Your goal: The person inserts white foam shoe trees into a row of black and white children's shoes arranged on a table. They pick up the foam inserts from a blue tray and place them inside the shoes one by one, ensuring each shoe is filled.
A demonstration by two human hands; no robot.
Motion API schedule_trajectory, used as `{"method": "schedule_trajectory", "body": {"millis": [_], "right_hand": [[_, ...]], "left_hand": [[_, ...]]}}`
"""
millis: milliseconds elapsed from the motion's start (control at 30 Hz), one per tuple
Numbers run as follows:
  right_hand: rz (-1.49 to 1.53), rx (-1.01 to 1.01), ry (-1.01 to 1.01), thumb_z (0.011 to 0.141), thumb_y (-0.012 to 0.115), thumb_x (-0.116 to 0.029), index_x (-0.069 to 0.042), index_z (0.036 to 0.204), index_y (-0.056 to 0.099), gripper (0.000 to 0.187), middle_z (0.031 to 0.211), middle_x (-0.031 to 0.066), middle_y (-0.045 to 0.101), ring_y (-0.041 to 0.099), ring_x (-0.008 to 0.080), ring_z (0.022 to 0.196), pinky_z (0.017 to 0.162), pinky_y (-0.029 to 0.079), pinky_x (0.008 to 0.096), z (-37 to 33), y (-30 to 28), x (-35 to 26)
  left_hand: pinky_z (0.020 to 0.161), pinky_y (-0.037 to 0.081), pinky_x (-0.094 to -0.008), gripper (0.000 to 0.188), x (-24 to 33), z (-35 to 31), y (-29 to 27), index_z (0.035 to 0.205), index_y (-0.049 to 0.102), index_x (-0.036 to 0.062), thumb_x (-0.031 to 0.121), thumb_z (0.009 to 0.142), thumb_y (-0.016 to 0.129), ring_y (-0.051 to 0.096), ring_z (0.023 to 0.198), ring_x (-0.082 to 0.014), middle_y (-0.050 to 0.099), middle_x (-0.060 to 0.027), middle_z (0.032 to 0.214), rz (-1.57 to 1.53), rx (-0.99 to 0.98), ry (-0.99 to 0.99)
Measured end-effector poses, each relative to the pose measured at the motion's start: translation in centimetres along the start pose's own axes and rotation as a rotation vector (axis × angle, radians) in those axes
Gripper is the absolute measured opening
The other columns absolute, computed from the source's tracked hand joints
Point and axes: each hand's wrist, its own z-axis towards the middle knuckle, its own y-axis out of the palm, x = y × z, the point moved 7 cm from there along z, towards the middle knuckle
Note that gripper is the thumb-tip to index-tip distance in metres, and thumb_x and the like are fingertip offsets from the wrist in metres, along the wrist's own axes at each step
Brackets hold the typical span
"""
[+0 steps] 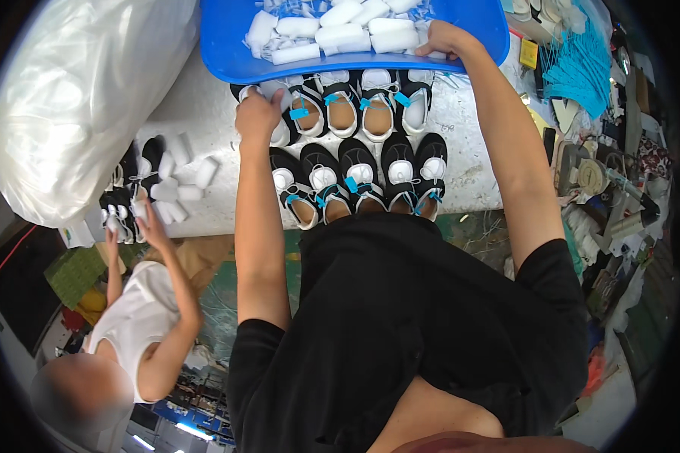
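Observation:
Two rows of black shoes (357, 155) with white trim stand on the pale table, several with light-blue tags (300, 113) tied on. My left hand (258, 117) is at the leftmost shoe of the far row, its fingers closed round a white foam insert (278, 88) at the shoe opening; the fingertips are partly hidden. Beyond the shoes a blue tray (340, 69) holds many white foam blocks (343, 35). My right hand (444, 41) reaches over the tray's near right side, fingers bent down among the foam; whatever they grip is hidden.
A big translucent plastic bag (83, 98) bulges at the far left. Below it, a co-worker in a white top (140, 306) handles other shoes (117, 208) beside loose foam blocks (177, 181). Turquoise laces (578, 68) and a clutter of tools (589, 177) lie on the right.

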Motion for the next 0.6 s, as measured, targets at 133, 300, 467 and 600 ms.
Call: {"method": "schedule_trajectory", "body": {"millis": [133,300,467,600], "right_hand": [[0.019,0.092,-0.155,0.079,0.087,-0.049,-0.006,0.149,0.051,0.090,0.117,0.0219,0.069,0.067,0.0340,0.102,0.090,0.056,0.0451,-1.7,-1.1,0.1],[-0.059,0.631,-0.384,0.091,0.077,-0.044,-0.013,0.144,0.062,0.062,0.117,0.0245,0.068,0.066,0.0396,0.106,0.098,0.050,0.0448,-8.9,-4.2,1.4],[-0.079,0.775,-0.389,0.094,0.075,-0.035,-0.011,0.137,0.067,0.050,0.119,0.0231,0.068,0.066,0.0410,0.109,0.096,0.051,0.0462,-19.0,-3.0,2.5],[0.055,0.962,-0.402,0.091,0.079,-0.029,-0.007,0.136,0.065,0.052,0.112,0.0201,0.068,0.070,0.0372,0.101,0.086,0.054,0.0438,-23.6,-3.5,3.6]], "left_hand": [[0.099,0.054,-0.0491,0.074,3.0,2.6,0.3,0.138,0.062,0.0073,0.055,0.083,0.073,0.068,0.120,-0.0364,0.072,-0.0228,0.126,0.122,-0.191,0.116],[0.100,0.054,-0.0456,0.083,-0.5,2.0,-1.0,0.150,0.050,0.0127,0.044,0.077,0.078,0.069,0.119,-0.0383,0.070,-0.0247,0.129,-0.129,-0.165,0.123],[0.095,0.056,-0.0413,0.096,-5.8,-6.2,-4.5,0.156,0.038,0.0174,0.005,0.069,0.078,0.069,0.114,-0.0323,0.067,-0.0211,0.132,-0.830,0.083,0.393],[0.090,0.057,-0.0431,0.069,-4.8,-11.7,-5.5,0.133,0.061,0.0143,-0.011,0.070,0.074,0.066,0.115,-0.0348,0.062,-0.0143,0.130,-0.664,0.146,0.606]]}}
